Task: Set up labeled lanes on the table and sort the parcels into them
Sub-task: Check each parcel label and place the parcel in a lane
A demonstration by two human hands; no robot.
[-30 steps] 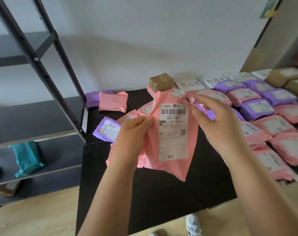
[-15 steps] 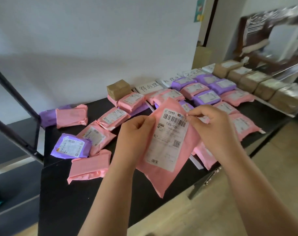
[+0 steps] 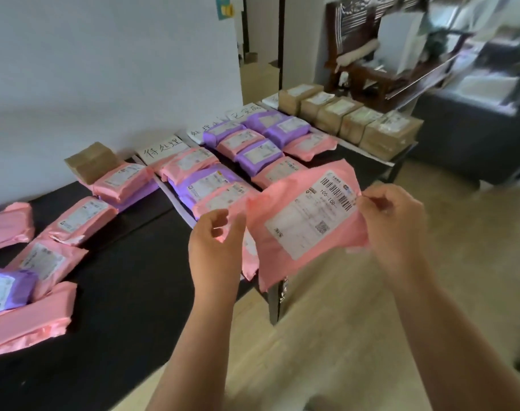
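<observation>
My right hand (image 3: 392,232) pinches the pink parcel (image 3: 300,232) by its corner, while my left hand (image 3: 217,247) curls loosely at its edge, grip unclear.

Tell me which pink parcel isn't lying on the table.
The pink parcel held up in front, pinched at its right edge by the right hand; every other pink one lies on the black table.

The right grip (image 3: 392,229) pinches a pink parcel (image 3: 306,229) hanging to its left, the left grip (image 3: 215,247) loosely curled just beside it.
</observation>
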